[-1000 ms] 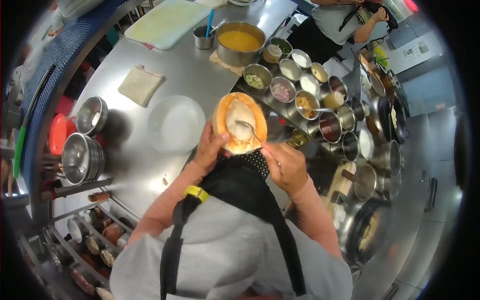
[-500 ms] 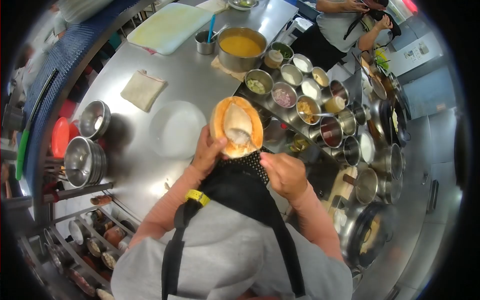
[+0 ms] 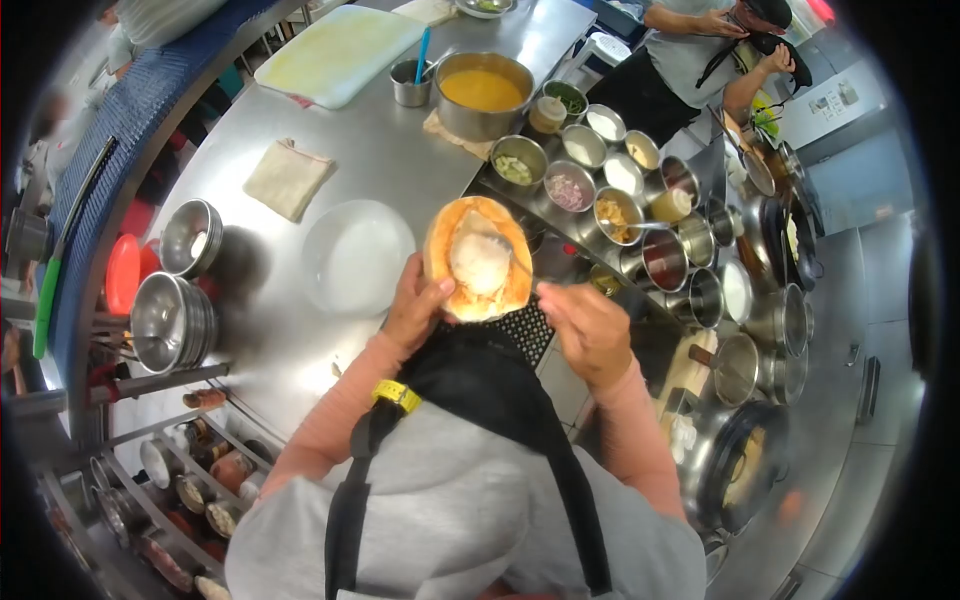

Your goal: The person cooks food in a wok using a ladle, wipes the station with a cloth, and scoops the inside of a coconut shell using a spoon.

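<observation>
My left hand [image 3: 417, 303] grips the near left side of a hollow oval shell [image 3: 518, 283] with a thick orange rim. Whether it is a squash or bread I cannot tell. A pale, smooth mass [image 3: 478, 264] fills its middle. Pinched in my right hand [image 3: 590, 325] is the thin handle of a metal spoon [image 3: 508, 246]; its head lies inside the shell, at the upper right of the pale mass. A round white plate [image 3: 358, 258] rests on the steel table, just left of my left hand.
A folded cloth [image 3: 287, 179], a white cutting board [image 3: 340, 55] and a pot of orange liquid [image 3: 485, 90] are on the table. Metal ingredient cups [image 3: 568, 188] line the right, beside pans [image 3: 745, 470]. Steel bowls [image 3: 172, 322] are stacked left. Another person [image 3: 690, 60] stands beyond.
The spoon has shifted from the middle of the shell to its upper right, and my right hand has moved slightly right. The pale mass now looks rounder and fuller.
</observation>
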### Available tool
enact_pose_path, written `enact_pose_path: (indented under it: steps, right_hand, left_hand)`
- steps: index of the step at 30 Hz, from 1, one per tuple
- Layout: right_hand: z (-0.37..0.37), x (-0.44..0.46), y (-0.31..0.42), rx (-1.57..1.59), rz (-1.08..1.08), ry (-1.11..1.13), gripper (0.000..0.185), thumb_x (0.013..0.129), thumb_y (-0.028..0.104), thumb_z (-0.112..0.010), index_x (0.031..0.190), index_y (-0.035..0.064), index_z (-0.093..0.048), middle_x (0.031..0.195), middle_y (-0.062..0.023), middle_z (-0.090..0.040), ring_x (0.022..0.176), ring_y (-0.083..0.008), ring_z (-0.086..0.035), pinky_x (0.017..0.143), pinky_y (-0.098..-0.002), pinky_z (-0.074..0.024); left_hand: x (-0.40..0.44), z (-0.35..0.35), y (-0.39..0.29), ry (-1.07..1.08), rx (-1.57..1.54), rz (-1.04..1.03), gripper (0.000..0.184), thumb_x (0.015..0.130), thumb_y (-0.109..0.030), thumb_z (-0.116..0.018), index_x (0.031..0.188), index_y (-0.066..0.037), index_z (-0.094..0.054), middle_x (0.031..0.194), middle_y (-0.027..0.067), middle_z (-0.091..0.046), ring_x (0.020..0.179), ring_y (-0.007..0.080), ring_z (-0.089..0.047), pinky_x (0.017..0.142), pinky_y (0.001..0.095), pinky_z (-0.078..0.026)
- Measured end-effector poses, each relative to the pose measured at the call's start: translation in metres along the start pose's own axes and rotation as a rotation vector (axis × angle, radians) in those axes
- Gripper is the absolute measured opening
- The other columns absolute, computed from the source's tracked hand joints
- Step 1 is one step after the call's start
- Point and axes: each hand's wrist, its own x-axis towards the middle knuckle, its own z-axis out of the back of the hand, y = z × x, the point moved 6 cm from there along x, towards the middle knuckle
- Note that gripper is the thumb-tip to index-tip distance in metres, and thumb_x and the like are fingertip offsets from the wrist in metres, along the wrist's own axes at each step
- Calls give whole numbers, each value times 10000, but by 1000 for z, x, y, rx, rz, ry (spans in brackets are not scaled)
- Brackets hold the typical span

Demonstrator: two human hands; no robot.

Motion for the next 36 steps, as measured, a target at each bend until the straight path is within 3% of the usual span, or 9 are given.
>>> enact_pose_path:
  steps: [6,7,11,14,18,19,25,36]
  right_hand:
    - [-3,-9,-4,46,79,79,176,856,48,-716,1032,44,-725,842,-111,-695,705,-237,-662,607,-339,-530]
    - [2,-8,-3,3,126,5,182,847,55,-725,1027,36,-714,820,-104,-683,682,-240,-646,597,-346,-525]
    - [-12,-14,-4,-47,108,66,180,839,27,-718,1018,26,-699,741,-88,-643,606,-253,-620,566,-348,-508]
    - [-7,-16,10,-138,102,-115,175,846,21,-707,1021,28,-698,732,-97,-637,583,-255,-611,551,-349,-499]
    - [-30,-27,-9,153,-325,-171,101,893,53,-693,974,-5,-704,696,-115,-637,567,-238,-624,539,-330,-494]
    - [-32,-31,-11,356,-604,-124,82,909,47,-674,951,-15,-707,690,-119,-645,579,-232,-638,547,-319,-498]
    - [-28,-23,11,68,-79,-34,137,877,33,-703,1011,4,-704,766,-114,-666,631,-241,-646,574,-326,-514]
    - [-17,-19,-3,-43,81,-47,202,840,26,-738,1039,13,-704,790,-111,-664,652,-267,-648,578,-347,-519]
  left_hand:
    - [-3,-3,-8,-13,4,-10,750,882,-313,-704,1435,-11,-297,1168,122,-592,893,152,-643,597,243,-540]
    - [-2,2,-5,-12,32,-11,746,883,-303,-703,1436,-11,-296,1174,125,-589,896,153,-643,598,242,-539]
    - [-6,-5,-9,-34,-3,-16,731,885,-267,-703,1435,-10,-296,1186,136,-586,898,156,-642,607,237,-536]
    - [-5,-2,-2,-47,21,-44,734,884,-259,-707,1437,-11,-293,1185,139,-594,911,162,-645,617,236,-537]
    - [-5,-9,1,-122,13,-56,712,893,-260,-696,1434,-23,-297,1194,139,-599,939,176,-653,623,249,-548]
    - [-4,-8,4,-134,-3,-43,701,897,-258,-690,1432,-26,-300,1195,137,-599,946,179,-655,624,253,-551]
    - [-6,-3,5,-121,-55,-31,652,921,-261,-667,1422,-34,-316,1195,128,-601,940,181,-656,625,266,-558]
    - [-5,1,-1,25,-77,-94,677,911,-278,-675,1417,-7,-317,1179,133,-587,917,175,-650,647,264,-558]
